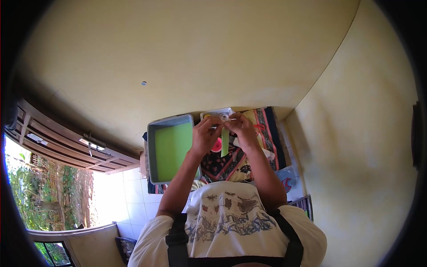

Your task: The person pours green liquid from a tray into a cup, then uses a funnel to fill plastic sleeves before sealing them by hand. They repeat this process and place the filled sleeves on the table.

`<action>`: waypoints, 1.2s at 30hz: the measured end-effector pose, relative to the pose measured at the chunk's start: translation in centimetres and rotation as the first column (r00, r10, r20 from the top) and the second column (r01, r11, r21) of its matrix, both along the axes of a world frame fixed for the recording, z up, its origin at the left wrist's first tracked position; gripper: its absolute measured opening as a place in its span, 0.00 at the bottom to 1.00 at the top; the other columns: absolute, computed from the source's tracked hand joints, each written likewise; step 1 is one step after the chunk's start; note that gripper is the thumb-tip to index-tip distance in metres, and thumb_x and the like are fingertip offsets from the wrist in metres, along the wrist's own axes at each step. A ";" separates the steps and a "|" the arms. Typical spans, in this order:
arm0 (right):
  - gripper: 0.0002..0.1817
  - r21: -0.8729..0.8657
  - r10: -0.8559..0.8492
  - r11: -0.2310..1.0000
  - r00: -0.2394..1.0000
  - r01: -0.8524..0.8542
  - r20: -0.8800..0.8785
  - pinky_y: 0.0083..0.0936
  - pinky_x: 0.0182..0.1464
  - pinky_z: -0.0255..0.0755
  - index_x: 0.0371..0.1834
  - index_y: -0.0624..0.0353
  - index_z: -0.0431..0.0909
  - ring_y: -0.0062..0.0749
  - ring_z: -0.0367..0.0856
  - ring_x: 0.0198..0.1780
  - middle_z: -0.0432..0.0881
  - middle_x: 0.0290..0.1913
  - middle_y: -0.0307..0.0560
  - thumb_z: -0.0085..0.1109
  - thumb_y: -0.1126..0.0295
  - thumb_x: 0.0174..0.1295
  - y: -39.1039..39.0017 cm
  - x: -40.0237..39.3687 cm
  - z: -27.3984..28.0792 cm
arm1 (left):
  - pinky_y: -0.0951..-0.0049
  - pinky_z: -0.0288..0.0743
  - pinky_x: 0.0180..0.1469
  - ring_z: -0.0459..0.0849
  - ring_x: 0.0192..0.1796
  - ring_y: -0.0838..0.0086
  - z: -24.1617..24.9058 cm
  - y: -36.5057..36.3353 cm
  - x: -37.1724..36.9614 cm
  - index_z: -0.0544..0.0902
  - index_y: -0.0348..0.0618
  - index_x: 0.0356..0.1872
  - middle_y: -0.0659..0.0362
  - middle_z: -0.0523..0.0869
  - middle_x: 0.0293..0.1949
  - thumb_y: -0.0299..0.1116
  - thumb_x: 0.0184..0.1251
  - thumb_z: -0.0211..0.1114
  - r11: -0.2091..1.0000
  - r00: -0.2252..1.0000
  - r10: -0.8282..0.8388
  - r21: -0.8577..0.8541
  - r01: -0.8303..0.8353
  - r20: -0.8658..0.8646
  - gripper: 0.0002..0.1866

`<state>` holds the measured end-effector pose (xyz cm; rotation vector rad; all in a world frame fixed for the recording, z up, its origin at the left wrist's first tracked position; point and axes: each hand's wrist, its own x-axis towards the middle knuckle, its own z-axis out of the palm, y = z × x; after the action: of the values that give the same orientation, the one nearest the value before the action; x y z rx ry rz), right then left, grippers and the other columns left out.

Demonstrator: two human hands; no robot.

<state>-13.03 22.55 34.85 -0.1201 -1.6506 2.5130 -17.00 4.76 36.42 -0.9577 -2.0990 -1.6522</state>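
Note:
My left hand (207, 135) and my right hand (243, 130) meet above a cloth-covered table, both with fingers pinched together. A flat light-green strip (225, 143) hangs down from between their fingertips, its top end hidden by the fingers. Something small and whitish shows at the fingertips, too small to name. Just behind them lies a white tray (216, 112) with small items in it. A round pink-red object (217, 145) rests on the cloth beside the strip, partly covered by my left hand.
On the left stands a grey rectangular basin (152, 153) with a light-green inside. The patterned cloth (264, 133) reaches the wall behind. A red item (258, 128) and a pale item (268, 154) lie right of my right hand. Windows are at far left.

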 end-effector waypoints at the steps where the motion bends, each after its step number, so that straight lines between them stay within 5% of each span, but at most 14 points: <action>1: 0.10 -0.032 0.017 0.999 1.000 -0.017 -0.011 0.25 0.57 0.84 0.48 0.62 0.88 0.21 0.90 0.48 0.93 0.44 0.40 0.79 0.71 0.71 0.3 -0.2 -0.5 | 0.79 0.84 0.31 0.88 0.35 0.82 -0.2 0.0 0.1 0.86 0.34 0.50 0.56 0.90 0.46 0.18 0.75 0.72 1.000 0.999 0.001 -0.010 -0.001 0.052 0.07; 5: 0.10 0.014 0.069 0.998 0.997 -0.069 -0.021 0.25 0.57 0.84 0.49 0.62 0.88 0.21 0.89 0.48 0.92 0.44 0.39 0.79 0.71 0.71 1.0 -0.2 -0.5 | 0.79 0.84 0.28 0.87 0.28 0.82 -0.6 -0.2 -0.3 0.86 0.33 0.47 0.54 0.90 0.45 0.19 0.77 0.71 0.997 0.939 0.002 -0.079 0.027 0.343 0.04; 8: 0.13 0.077 0.097 0.992 0.995 -0.097 0.001 0.23 0.57 0.81 0.53 0.62 0.88 0.21 0.90 0.47 0.93 0.44 0.40 0.78 0.69 0.71 1.4 -0.3 -1.1 | 0.77 0.84 0.27 0.89 0.32 0.82 -0.8 0.2 0.0 0.87 0.34 0.46 0.54 0.90 0.45 0.18 0.77 0.71 0.997 0.917 -0.063 0.055 0.045 0.393 0.03; 11: 0.13 -0.085 0.120 0.990 0.992 -0.116 0.045 0.23 0.55 0.83 0.50 0.63 0.89 0.21 0.89 0.47 0.93 0.45 0.40 0.80 0.69 0.69 1.3 -0.7 -1.8 | 0.76 0.86 0.31 0.91 0.36 0.79 -0.3 0.5 -0.2 0.88 0.36 0.47 0.54 0.91 0.46 0.19 0.76 0.72 1.000 0.996 0.004 -0.029 -0.002 0.086 0.04; 14: 0.15 -0.055 0.018 0.998 0.991 -0.011 0.133 0.22 0.54 0.82 0.50 0.64 0.89 0.22 0.89 0.46 0.93 0.46 0.41 0.81 0.66 0.69 0.7 -1.0 -2.5 | 0.75 0.89 0.36 0.92 0.39 0.75 0.0 0.9 -0.4 0.88 0.37 0.47 0.55 0.92 0.47 0.20 0.75 0.74 1.000 0.999 -0.017 -0.024 0.016 -0.045 0.05; 17: 0.18 -0.055 -0.030 0.998 0.993 0.036 0.113 0.22 0.54 0.80 0.53 0.65 0.90 0.21 0.89 0.46 0.94 0.46 0.42 0.80 0.64 0.70 0.6 -1.2 -2.3 | 0.75 0.89 0.39 0.92 0.40 0.75 -0.9 0.8 -0.5 0.88 0.35 0.48 0.56 0.93 0.44 0.20 0.73 0.75 0.999 0.995 -0.006 -0.043 0.010 0.097 0.07; 23: 0.15 -0.037 0.055 0.998 0.987 -0.050 0.152 0.23 0.53 0.78 0.54 0.67 0.92 0.20 0.87 0.46 0.94 0.45 0.41 0.79 0.68 0.71 1.4 -1.5 -1.8 | 0.79 0.79 0.26 0.88 0.34 0.82 -0.8 1.4 -0.6 0.84 0.33 0.54 0.58 0.93 0.40 0.22 0.74 0.77 0.997 0.902 -0.010 0.078 -0.027 0.432 0.13; 29: 0.17 -0.006 0.269 0.963 0.961 -0.269 0.065 0.23 0.57 0.79 0.55 0.68 0.93 0.22 0.89 0.49 0.96 0.49 0.45 0.78 0.66 0.71 3.6 -2.5 -1.4 | 0.80 0.74 0.21 0.86 0.30 0.84 0.0 0.8 -1.5 0.82 0.33 0.55 0.58 0.92 0.39 0.22 0.75 0.77 0.999 0.873 0.027 -0.030 -0.014 0.488 0.14; 36: 0.15 0.389 0.364 0.852 0.930 -0.350 0.039 0.24 0.54 0.83 0.53 0.66 0.95 0.22 0.90 0.46 0.96 0.45 0.45 0.79 0.68 0.69 5.3 -4.6 -1.4 | 0.80 0.81 0.31 0.88 0.34 0.81 -1.0 0.0 -2.9 0.79 0.35 0.54 0.57 0.91 0.39 0.21 0.76 0.76 0.953 0.679 -0.265 0.294 0.075 0.685 0.14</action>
<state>-17.60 27.84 33.45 0.3015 -2.3021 2.3283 -19.86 4.76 35.37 -0.4515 -2.1819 -2.6531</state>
